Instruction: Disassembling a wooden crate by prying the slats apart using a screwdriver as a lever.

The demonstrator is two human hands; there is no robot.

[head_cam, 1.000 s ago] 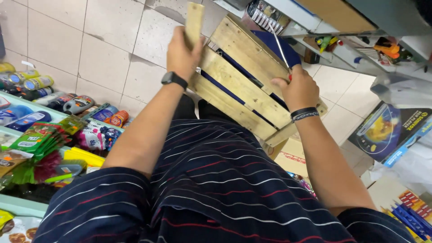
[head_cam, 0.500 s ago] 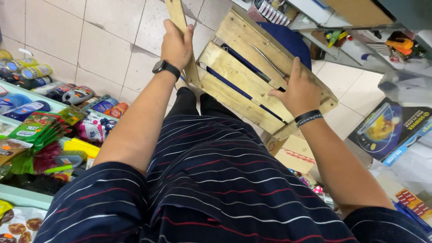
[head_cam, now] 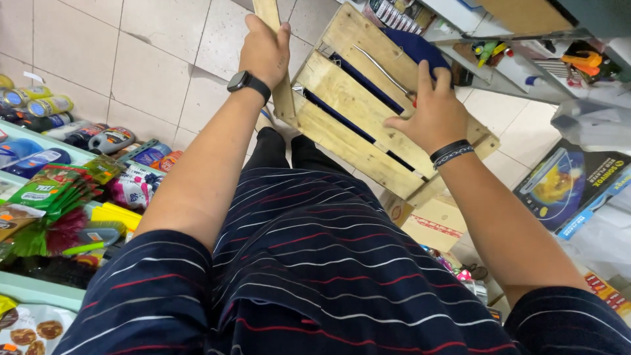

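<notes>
we see a wooden slatted crate (head_cam: 358,108) held up in front of the person, tilted, over the pale floor tiles (head_cam: 151,72). we take the crate as our landmark. the left hand (head_cam: 266,49) is at the crate's left edge, fingers wrapped around an upright wooden slat (head_cam: 276,52) of its side, clamped on it; a black smartwatch (head_cam: 248,83) sits on that wrist. the right hand (head_cam: 430,112) lies on the crate's right part, fingers spread over the slats and curled onto a thin metal rod (head_cam: 388,72) that runs slantwise across the boards; we cannot tell how firmly it grips. two dark bracelets (head_cam: 452,152) circle that wrist. the two hands are well apart, one at each side of the crate. through the gaps between the slats something dark blue (head_cam: 411,46) shows behind the crate.

below the crate, nearest the camera, is the person's navy shirt with thin red and white stripes (head_cam: 315,269), and dark trousers (head_cam: 289,151) reach down toward the crate's lower edge. to the left of the crate, low shelves hold bottles (head_cam: 46,105) and green packets (head_cam: 52,190), with a yellow-handled brush (head_cam: 112,217) beside them. to the right of the crate a metal shelf (head_cam: 519,72) carries small colourful goods, and lower right of the crate stands a blue boxed product (head_cam: 568,184). just under the crate's lower right corner lies a cardboard box (head_cam: 430,227).
</notes>
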